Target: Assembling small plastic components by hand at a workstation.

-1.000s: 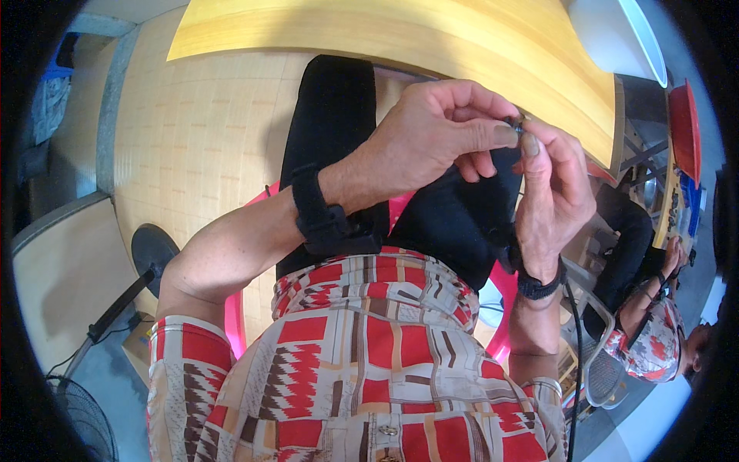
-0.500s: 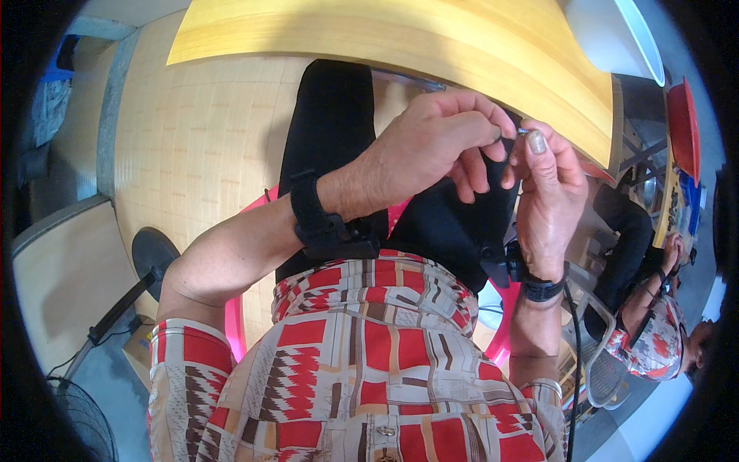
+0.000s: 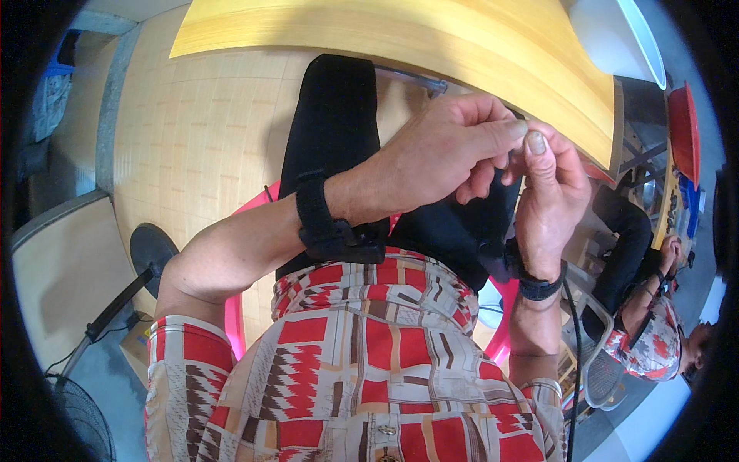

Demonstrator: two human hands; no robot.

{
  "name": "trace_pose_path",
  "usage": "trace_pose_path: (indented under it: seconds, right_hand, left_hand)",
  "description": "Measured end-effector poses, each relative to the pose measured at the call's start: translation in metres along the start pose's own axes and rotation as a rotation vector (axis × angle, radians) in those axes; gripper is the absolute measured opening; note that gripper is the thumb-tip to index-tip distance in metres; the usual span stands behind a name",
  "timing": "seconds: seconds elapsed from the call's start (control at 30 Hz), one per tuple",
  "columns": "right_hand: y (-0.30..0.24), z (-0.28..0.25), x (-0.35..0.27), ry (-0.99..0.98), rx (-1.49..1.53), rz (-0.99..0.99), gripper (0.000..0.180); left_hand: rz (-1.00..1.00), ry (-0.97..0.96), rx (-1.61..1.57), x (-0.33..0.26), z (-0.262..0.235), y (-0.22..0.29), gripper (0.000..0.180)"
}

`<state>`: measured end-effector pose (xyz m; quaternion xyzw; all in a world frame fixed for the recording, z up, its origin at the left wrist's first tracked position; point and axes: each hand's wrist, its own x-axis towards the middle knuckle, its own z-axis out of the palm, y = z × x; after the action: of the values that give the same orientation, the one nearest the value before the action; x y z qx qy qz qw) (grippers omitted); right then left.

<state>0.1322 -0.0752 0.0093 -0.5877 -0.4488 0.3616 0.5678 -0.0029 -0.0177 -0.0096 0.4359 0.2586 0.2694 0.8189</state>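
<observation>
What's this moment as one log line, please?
left hand: pinched | right hand: pinched, beside left | anything held: can't tell | table: ahead

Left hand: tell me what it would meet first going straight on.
Most likely the right hand, at its thumb; the left hand may be touching it, but depth is unclear.

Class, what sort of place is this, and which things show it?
Likely a small workshop: a yellow wood-grained table, and another person seated beside a second bench bearing small dark pieces.
</observation>
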Motion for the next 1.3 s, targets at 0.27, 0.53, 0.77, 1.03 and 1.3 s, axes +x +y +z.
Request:
trace_pose_path:
  seconds: [0.27,0.53,0.77,1.03,1.3]
  right_hand:
    - [0.002,-0.006,0.001,-0.052,0.213,0.138,0.020]
    - [0.000,-0.004,-0.001,0.003,0.125,0.105,0.016]
    - [-0.005,-0.011,0.011,0.055,0.073,-0.028,0.006]
    - [-0.012,-0.012,0.003,-0.026,-0.216,-0.035,0.013]
    - [-0.017,-0.013,0.000,0.000,-0.412,-0.227,0.012]
  left_hand:
    - [0.024,-0.051,-0.193,0.002,0.000,-0.004,0.026]
    - [-0.009,0.018,0.101,0.003,0.003,-0.004,0.030]
    - [-0.049,0.029,-0.075,0.006,-0.001,-0.003,0.037]
    - [-0.009,-0.047,-0.380,0.010,-0.010,-0.005,0.033]
    - [0.033,-0.092,-0.303,0.008,-0.009,-0.003,0.029]
